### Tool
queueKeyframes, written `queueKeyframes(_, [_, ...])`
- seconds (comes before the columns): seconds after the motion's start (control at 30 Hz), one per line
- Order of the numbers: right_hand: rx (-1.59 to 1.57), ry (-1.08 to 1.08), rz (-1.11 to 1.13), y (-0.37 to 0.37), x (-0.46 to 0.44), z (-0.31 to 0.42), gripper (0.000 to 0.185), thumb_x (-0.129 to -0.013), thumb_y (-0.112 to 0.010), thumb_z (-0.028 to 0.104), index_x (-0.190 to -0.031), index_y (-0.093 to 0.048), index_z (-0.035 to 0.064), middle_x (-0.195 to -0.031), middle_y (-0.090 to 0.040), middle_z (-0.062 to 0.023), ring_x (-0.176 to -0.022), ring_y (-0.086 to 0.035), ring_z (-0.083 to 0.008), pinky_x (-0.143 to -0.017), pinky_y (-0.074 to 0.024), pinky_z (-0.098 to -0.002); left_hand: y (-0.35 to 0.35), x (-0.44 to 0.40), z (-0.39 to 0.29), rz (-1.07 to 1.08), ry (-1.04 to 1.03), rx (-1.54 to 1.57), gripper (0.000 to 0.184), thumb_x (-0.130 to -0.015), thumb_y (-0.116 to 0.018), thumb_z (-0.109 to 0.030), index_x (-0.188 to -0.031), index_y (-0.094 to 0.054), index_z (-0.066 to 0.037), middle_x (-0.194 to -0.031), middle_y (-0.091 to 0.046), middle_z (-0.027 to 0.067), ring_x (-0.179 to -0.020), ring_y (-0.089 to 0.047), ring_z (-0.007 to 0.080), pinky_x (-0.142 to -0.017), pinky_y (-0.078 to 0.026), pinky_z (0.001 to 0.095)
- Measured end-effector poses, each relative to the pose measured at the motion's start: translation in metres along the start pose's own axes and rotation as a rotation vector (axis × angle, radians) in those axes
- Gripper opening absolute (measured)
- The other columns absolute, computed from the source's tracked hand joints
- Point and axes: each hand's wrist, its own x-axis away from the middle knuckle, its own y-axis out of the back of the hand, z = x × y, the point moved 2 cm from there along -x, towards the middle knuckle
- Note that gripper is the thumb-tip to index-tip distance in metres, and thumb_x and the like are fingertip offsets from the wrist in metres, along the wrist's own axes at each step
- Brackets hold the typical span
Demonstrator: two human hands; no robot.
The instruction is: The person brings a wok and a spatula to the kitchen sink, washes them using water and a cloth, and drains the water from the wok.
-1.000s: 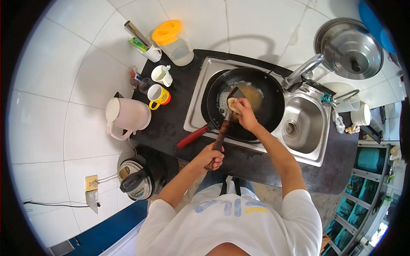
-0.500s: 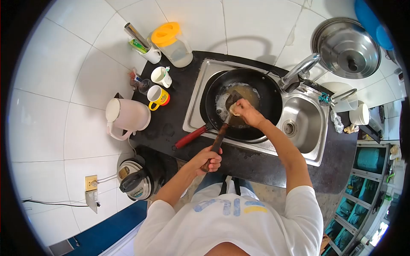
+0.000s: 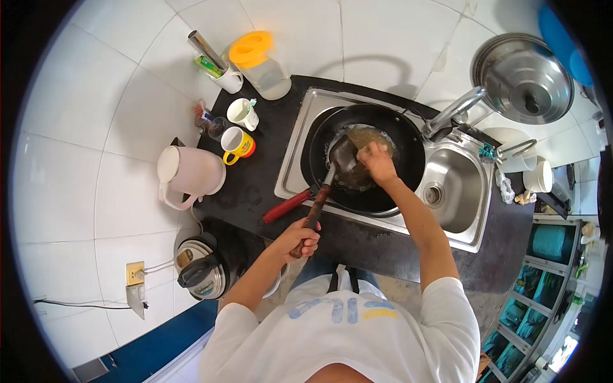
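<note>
My left hand (image 3: 300, 239) is wrapped round the wooden handle of a wok spatula (image 3: 345, 153). The spatula slants up to the right, its dark metal blade over the murky, foamy water in a black wok (image 3: 412, 150). The wok rests in the left sink basin, its red handle pointing down to the left. My right hand (image 3: 378, 163) is down in the wok, just right of the blade. Its fingers are curled, slightly blurred and partly in the water; what they hold is hidden.
A steel faucet (image 3: 456, 112) stands behind the right basin (image 3: 454, 191). On the left are a yellow-lidded jug (image 3: 265, 73), several mugs, a pink kettle (image 3: 195, 179) and an electric cooker (image 3: 203, 268). A steel lid (image 3: 511, 76) hangs at the back right.
My right hand has left the spatula's neck and moved right and down into the wok's water. My left hand has shifted slightly left with the spatula, whose blade is now more visible.
</note>
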Motion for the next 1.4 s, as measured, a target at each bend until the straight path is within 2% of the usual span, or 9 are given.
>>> queueKeyframes(0.33, [0.011,-0.422,0.086,-0.046,-0.013,-0.007,0.034,-0.079,-0.064,0.016,-0.112,-0.057,0.0185,-0.118,-0.047,-0.0119,-0.11,-0.053,-0.034,-0.088,-0.051,-0.0456,0.018,0.011,-0.004,0.175,-0.039,0.219,0.016,-0.093,-0.054,-0.019,-0.103,-0.049,-0.008,-0.053,-0.043,0.0004,-0.038,-0.04,0.0107,-0.036,-0.032,0.024])
queueKeyframes(0.47, [0.037,-0.18,0.312,-0.035,-0.01,0.002,0.031,-0.078,-0.064,0.02,-0.108,-0.06,0.0166,-0.117,-0.048,-0.0129,-0.106,-0.055,-0.035,-0.087,-0.0508,-0.0441,0.016,0.002,-0.005,0.07,-0.112,0.052,0.017,-0.092,-0.055,-0.019,-0.103,-0.048,-0.009,-0.053,-0.044,0.0013,-0.038,-0.043,0.0116,-0.037,-0.036,0.0244])
queueKeyframes(0.6, [-0.146,-0.41,0.1,-0.057,-0.003,-0.036,0.041,-0.075,-0.067,0.007,-0.113,-0.058,0.0171,-0.117,-0.052,-0.0132,-0.107,-0.056,-0.0337,-0.088,-0.0495,-0.0402,0.008,-0.012,-0.008,-0.172,-0.174,-0.295,0.023,-0.087,-0.062,-0.011,-0.104,-0.047,-0.009,-0.057,-0.049,0.004,-0.043,-0.049,0.0132,-0.038,-0.038,0.0261])
queueKeyframes(0.67, [-0.599,-0.552,0.096,-0.073,0.001,-0.068,0.036,-0.075,-0.067,0.007,-0.11,-0.061,0.0144,-0.111,-0.057,-0.0137,-0.102,-0.058,-0.0318,-0.086,-0.0485,-0.0375,0.007,-0.019,-0.01,-0.262,-0.211,-0.546,0.027,-0.082,-0.067,-0.009,-0.101,-0.047,-0.008,-0.062,-0.052,0.0066,-0.046,-0.054,0.0143,-0.038,-0.039,0.0266])
queueKeyframes(0.77, [-0.997,-0.643,-0.099,-0.043,0.014,-0.073,0.031,-0.074,-0.068,0.005,-0.104,-0.064,0.0101,-0.101,-0.061,-0.0137,-0.095,-0.06,-0.0295,-0.085,-0.0469,-0.0343,0.025,-0.033,-0.009,-0.528,-0.683,-1.189,0.035,-0.076,-0.073,-0.009,-0.101,-0.048,-0.007,-0.069,-0.058,0.011,-0.056,-0.061,0.0244,-0.047,-0.047,0.0336])
queueKeyframes(0.8, [-1.084,-0.654,-0.194,-0.028,0.021,-0.068,0.029,-0.074,-0.068,0.005,-0.103,-0.065,0.0087,-0.098,-0.062,-0.0136,-0.093,-0.061,-0.0288,-0.084,-0.0463,-0.0333,0.021,-0.028,-0.014,-0.652,-0.705,-1.333,0.036,-0.074,-0.074,-0.016,-0.1,-0.051,-0.006,-0.077,-0.063,0.0158,-0.072,-0.065,0.035,-0.062,-0.051,0.0419])
queueKeyframes(1.03, [-0.715,-0.15,-0.458,0.041,0.029,-0.001,0.037,-0.07,-0.066,-0.007,-0.104,-0.064,0.0079,-0.103,-0.057,-0.0127,-0.097,-0.058,-0.0286,-0.083,-0.0474,-0.0318,0.019,-0.039,-0.023,-0.779,-0.504,-1.607,0.024,-0.074,-0.067,-0.016,-0.092,-0.055,-0.006,-0.082,-0.063,0.0208,-0.083,-0.062,0.0405,-0.071,-0.049,0.0488])
queueKeyframes(1.17, [-0.423,-0.013,-0.347,0.047,0.029,0.05,0.049,-0.068,-0.064,-0.007,-0.113,-0.064,0.0125,-0.114,-0.054,-0.0137,-0.103,-0.051,-0.035,-0.09,-0.0454,-0.0399,0.012,-0.045,-0.018,-0.692,-0.562,-1.592,0.022,-0.072,-0.063,-0.01,-0.092,-0.055,-0.006,-0.079,-0.063,0.0209,-0.08,-0.062,0.041,-0.07,-0.048,0.0498])
queueKeyframes(1.4, [-0.344,-0.117,-0.263,0.002,0.013,0.026,0.062,-0.073,-0.054,-0.008,-0.128,-0.057,0.0195,-0.124,-0.052,-0.0148,-0.105,-0.049,-0.038,-0.092,-0.0432,-0.0426,0.015,-0.038,-0.012,-0.634,-0.535,-1.652,0.027,-0.07,-0.064,-0.01,-0.094,-0.053,-0.006,-0.077,-0.063,0.0211,-0.077,-0.062,0.0403,-0.07,-0.048,0.0507])
